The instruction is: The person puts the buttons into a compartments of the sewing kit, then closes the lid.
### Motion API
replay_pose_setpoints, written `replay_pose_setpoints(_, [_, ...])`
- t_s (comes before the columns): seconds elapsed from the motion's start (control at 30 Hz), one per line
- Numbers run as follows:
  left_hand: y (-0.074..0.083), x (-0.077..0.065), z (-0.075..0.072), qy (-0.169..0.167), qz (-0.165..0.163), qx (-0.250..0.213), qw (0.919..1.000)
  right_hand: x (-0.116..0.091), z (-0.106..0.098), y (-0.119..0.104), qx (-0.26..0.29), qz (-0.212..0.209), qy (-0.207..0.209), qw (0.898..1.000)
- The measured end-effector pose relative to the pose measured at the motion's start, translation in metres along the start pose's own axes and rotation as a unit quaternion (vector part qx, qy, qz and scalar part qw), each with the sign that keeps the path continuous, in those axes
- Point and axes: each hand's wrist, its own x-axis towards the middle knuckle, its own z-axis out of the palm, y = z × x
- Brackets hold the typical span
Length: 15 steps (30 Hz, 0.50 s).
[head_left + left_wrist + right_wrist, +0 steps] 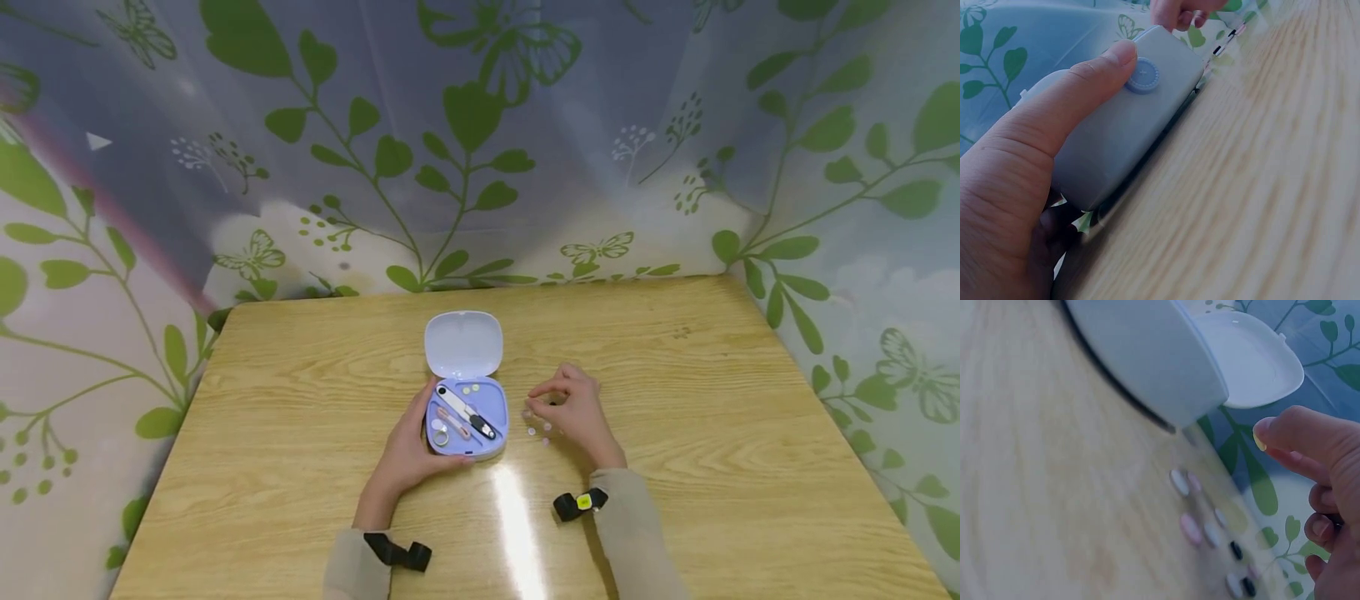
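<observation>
My left hand (408, 450) grips a small lavender hinged case (504, 417), thumb on its front wall beside a round blue catch (1144, 76) and fingers along its left side. The case lid (463, 343) stands open. In the compartments lie a white-and-black tool (465, 410), a pale pink tool (453, 422), a small ring-shaped item (441, 437) and a few yellowish buttons (471, 389). To the right of the case, my right hand (573, 408) pinches a small yellow button (1260, 442) between thumb and forefinger, above the table.
Several loose white, pink and black buttons (1191, 529) lie on the wooden table (300, 375) below my right hand. A leaf-patterned curtain (480, 167) stands along the table's back and sides. Both wrists wear black camera straps.
</observation>
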Motion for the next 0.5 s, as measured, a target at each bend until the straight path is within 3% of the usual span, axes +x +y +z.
replay_pose_setpoints(0.5, [0.001,-0.001,0.0,-0.006,0.003,0.009,0.9999,0.017,0.022,-0.022,0.019,-0.012,-0.016,1.0])
